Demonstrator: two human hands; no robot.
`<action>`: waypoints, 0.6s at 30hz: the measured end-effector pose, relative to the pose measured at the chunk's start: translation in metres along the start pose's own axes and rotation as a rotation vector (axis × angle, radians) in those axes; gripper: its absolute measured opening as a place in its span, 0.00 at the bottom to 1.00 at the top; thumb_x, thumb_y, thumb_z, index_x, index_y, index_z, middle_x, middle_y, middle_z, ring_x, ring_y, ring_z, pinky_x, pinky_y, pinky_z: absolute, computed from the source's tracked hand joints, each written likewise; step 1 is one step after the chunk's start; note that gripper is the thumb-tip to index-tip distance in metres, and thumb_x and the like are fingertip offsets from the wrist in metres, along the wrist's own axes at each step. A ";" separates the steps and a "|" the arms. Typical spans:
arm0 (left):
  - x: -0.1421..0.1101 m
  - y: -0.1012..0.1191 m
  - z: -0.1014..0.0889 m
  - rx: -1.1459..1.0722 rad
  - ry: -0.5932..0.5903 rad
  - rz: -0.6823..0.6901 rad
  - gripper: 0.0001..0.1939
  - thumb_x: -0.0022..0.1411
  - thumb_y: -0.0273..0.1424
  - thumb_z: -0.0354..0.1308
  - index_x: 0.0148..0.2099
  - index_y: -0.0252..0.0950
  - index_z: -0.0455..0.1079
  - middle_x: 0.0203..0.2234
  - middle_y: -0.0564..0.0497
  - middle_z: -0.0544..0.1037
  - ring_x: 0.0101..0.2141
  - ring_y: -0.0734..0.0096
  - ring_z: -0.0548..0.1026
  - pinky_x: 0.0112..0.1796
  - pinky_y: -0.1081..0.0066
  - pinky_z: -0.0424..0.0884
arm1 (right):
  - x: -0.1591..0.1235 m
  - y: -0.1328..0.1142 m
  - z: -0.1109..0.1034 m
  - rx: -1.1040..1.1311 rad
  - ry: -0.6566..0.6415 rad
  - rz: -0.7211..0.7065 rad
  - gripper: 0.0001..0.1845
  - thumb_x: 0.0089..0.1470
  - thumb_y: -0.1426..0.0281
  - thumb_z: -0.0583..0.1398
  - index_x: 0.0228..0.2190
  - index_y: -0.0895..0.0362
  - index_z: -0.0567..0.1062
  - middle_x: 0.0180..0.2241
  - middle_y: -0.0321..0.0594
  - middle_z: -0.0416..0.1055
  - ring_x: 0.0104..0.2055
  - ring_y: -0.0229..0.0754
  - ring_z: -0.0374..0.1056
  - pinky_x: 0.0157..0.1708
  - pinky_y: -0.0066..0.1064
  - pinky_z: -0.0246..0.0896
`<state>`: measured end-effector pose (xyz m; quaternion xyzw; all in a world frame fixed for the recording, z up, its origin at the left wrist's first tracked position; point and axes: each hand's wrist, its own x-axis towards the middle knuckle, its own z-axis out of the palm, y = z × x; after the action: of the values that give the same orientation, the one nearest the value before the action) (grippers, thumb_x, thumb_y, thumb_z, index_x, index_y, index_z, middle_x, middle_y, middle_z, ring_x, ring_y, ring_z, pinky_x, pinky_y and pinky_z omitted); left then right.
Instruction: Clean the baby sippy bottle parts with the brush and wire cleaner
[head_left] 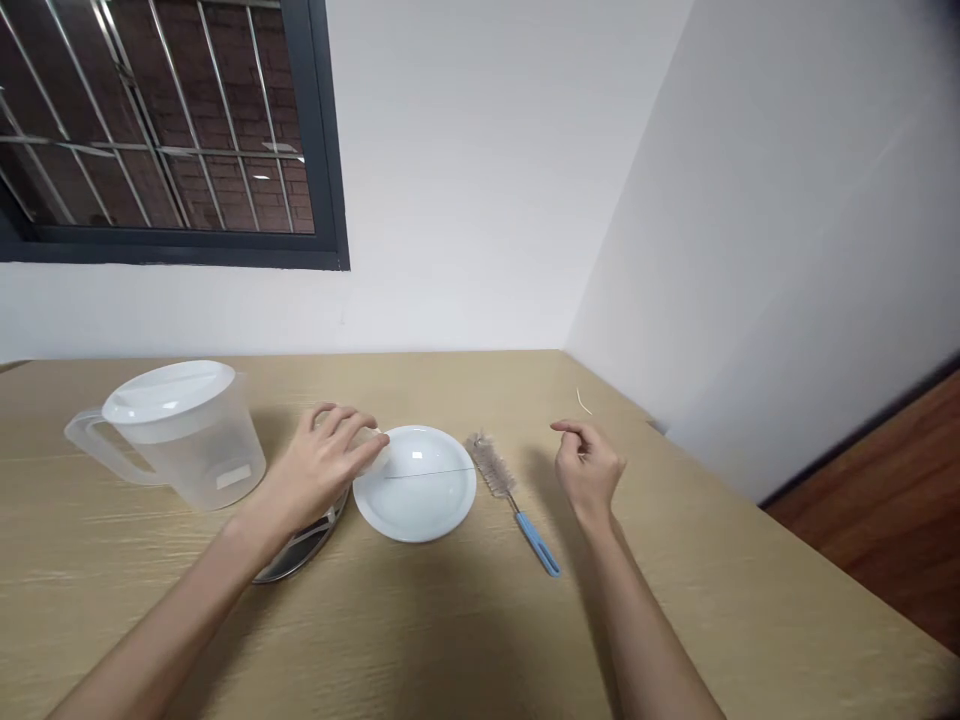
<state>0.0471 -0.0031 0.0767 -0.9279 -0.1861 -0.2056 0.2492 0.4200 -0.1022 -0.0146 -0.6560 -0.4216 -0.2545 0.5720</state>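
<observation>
My left hand curls over a pale, translucent object at the left rim of a white dish. The fingers mostly cover that object, so its kind is unclear. A thin dark line, like a thread, crosses above or on the dish; I cannot tell whether it reaches either hand. My right hand is closed above the table, right of a bottle brush with a blue handle and pale bristles. What its fingers pinch, if anything, is too small to see. Under my left wrist lies a shiny, round metal item, partly hidden.
A translucent lidded pitcher stands on the left, handle outward. On the wooden table, a small pale bent strip lies at the back right. White walls bound the back and right; a barred window is above left.
</observation>
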 end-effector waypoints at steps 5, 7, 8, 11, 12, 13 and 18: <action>0.016 0.000 0.022 0.116 -0.024 0.189 0.23 0.64 0.13 0.49 0.55 0.40 0.69 0.51 0.45 0.76 0.51 0.58 0.71 0.51 0.58 0.60 | 0.001 -0.002 -0.002 0.017 0.014 -0.019 0.15 0.52 0.74 0.52 0.28 0.57 0.79 0.27 0.39 0.77 0.21 0.37 0.64 0.25 0.29 0.56; 0.019 -0.002 0.025 0.146 -0.031 0.243 0.23 0.64 0.13 0.48 0.54 0.39 0.69 0.51 0.45 0.76 0.51 0.60 0.71 0.50 0.59 0.60 | 0.000 -0.002 -0.003 0.017 0.011 -0.015 0.14 0.52 0.74 0.52 0.28 0.57 0.79 0.28 0.39 0.77 0.21 0.37 0.63 0.25 0.29 0.56; 0.020 -0.003 0.025 0.161 -0.029 0.253 0.23 0.65 0.13 0.48 0.55 0.39 0.69 0.51 0.45 0.76 0.52 0.60 0.71 0.49 0.60 0.60 | 0.000 -0.002 -0.003 0.016 0.009 -0.011 0.15 0.52 0.74 0.52 0.29 0.57 0.79 0.28 0.39 0.77 0.21 0.37 0.63 0.25 0.29 0.56; 0.024 -0.003 0.021 0.208 -0.006 0.250 0.22 0.66 0.13 0.49 0.55 0.40 0.68 0.53 0.46 0.76 0.55 0.60 0.70 0.48 0.61 0.60 | 0.001 -0.003 -0.004 0.014 -0.005 -0.005 0.15 0.53 0.74 0.52 0.29 0.57 0.79 0.27 0.38 0.77 0.21 0.37 0.63 0.24 0.29 0.55; 0.025 -0.002 0.019 0.216 0.000 0.279 0.21 0.66 0.14 0.49 0.54 0.40 0.69 0.52 0.46 0.76 0.55 0.60 0.70 0.48 0.62 0.61 | 0.001 -0.004 -0.004 0.014 -0.010 -0.005 0.15 0.53 0.74 0.52 0.29 0.57 0.79 0.27 0.38 0.77 0.21 0.37 0.63 0.25 0.29 0.56; 0.026 -0.002 0.017 0.216 0.005 0.315 0.20 0.65 0.14 0.50 0.53 0.40 0.69 0.52 0.46 0.77 0.54 0.61 0.70 0.47 0.63 0.61 | 0.001 -0.004 -0.004 0.014 -0.016 -0.007 0.15 0.53 0.74 0.52 0.29 0.57 0.79 0.26 0.38 0.76 0.21 0.37 0.63 0.25 0.29 0.56; 0.031 0.002 0.012 0.148 0.004 0.289 0.22 0.64 0.13 0.51 0.53 0.41 0.69 0.52 0.45 0.76 0.55 0.63 0.70 0.48 0.65 0.62 | 0.002 -0.007 -0.004 0.011 -0.046 -0.013 0.15 0.53 0.73 0.52 0.28 0.57 0.79 0.26 0.38 0.76 0.22 0.38 0.64 0.27 0.30 0.56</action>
<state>0.0777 0.0097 0.0812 -0.9237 -0.0649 -0.1550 0.3442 0.4158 -0.1062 -0.0086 -0.6558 -0.4403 -0.2408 0.5639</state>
